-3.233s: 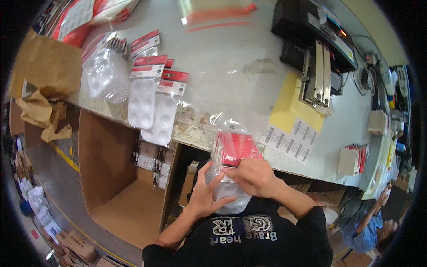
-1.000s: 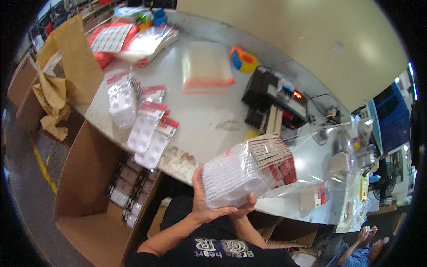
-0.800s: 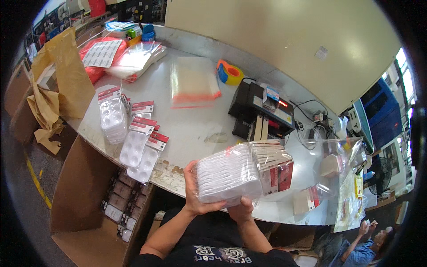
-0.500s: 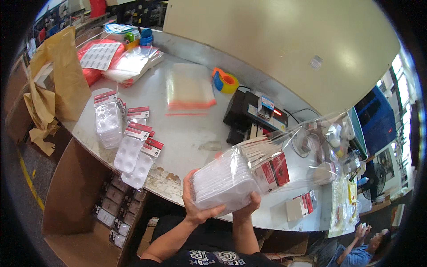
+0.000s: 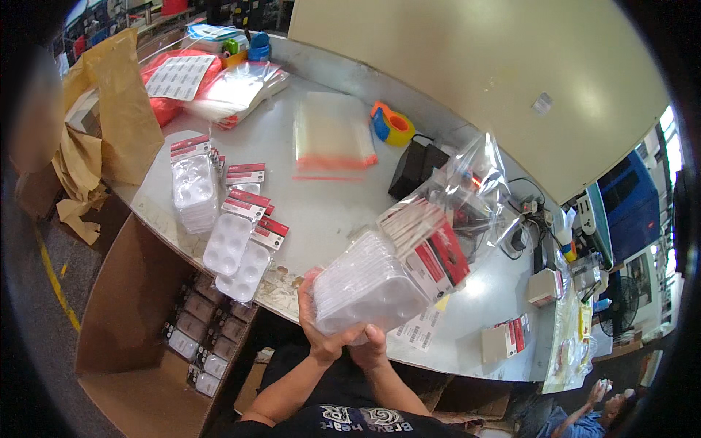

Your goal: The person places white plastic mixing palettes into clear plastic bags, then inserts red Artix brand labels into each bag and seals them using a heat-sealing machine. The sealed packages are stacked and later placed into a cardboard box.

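Note:
Above the table's near edge I hold a stack of white plastic paint palettes (image 5: 365, 292) with red-and-white header cards (image 5: 431, 248). A loose clear plastic bag (image 5: 478, 193) spreads out from its card end. My left hand (image 5: 321, 328) wraps round the stack's left side, thumb across the bottom. My right hand (image 5: 371, 349) grips the bottom from below, its fingers partly hidden. On the left of the table lie more carded palettes: a pile (image 5: 195, 186), and overlapping ones (image 5: 230, 244) near the edge.
Flat clear bags with orange edges (image 5: 332, 139), a tape dispenser (image 5: 392, 125) and a black device (image 5: 418, 168) stand at the back. A label sheet (image 5: 420, 328) and carded packs (image 5: 504, 339) lie to the right. Below left is an open carton (image 5: 124, 314). Another person (image 5: 584, 412) sits lower right.
My right hand has shifted left under the stack. The clear bag's loose end has swung up and back, uncovering the label sheet and a second carded pack. The view has shifted slightly.

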### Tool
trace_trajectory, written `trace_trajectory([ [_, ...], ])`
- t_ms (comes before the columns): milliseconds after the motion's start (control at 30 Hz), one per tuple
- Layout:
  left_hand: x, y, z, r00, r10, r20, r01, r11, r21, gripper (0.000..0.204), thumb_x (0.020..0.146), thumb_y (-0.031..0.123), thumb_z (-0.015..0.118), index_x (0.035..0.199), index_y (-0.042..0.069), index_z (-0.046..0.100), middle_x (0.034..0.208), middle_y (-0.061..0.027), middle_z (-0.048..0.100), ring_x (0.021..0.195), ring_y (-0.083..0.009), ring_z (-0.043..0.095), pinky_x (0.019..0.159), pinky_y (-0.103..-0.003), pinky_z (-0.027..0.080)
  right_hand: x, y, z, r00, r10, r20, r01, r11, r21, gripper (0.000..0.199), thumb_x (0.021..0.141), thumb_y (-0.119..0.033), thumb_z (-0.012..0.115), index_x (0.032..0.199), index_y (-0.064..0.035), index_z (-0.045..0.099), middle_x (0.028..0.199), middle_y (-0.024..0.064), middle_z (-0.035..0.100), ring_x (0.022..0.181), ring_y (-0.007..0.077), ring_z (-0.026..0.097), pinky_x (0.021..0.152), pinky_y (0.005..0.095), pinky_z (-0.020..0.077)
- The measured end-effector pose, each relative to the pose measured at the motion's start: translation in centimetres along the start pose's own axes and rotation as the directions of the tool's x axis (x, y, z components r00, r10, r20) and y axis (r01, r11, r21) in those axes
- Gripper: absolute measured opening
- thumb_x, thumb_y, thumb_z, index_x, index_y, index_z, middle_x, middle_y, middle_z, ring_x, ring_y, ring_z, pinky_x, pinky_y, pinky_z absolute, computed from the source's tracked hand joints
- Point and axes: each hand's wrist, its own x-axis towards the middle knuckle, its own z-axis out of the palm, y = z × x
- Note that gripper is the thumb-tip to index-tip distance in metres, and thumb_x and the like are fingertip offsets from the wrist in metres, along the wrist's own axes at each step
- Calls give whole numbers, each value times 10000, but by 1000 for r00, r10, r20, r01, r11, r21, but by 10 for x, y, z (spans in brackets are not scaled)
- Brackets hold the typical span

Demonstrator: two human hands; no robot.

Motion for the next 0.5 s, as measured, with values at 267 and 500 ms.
trace_trajectory([
  [267,3,-3,-14,998,39,-54,-28,981,193,1039,525,253,880,1333,-47,299,1236,-146,452,1161,-242,451,993,-370,369,5,22,19,953,250,-172,-255,967,-9,716,770,-470,643,1315,-64,418,1217,116,510,1190,298,460,1016,445,377],
  [500,-1,-13,-31,982,183,37,-185,924,334,1004,538,246,857,1328,-33,302,1205,-133,469,1101,-243,486,939,-375,410,20,10,22,988,154,-18,-142,944,296,565,813,-320,636,1236,17,472,1091,144,605,971,286,613,927,439,470],
])
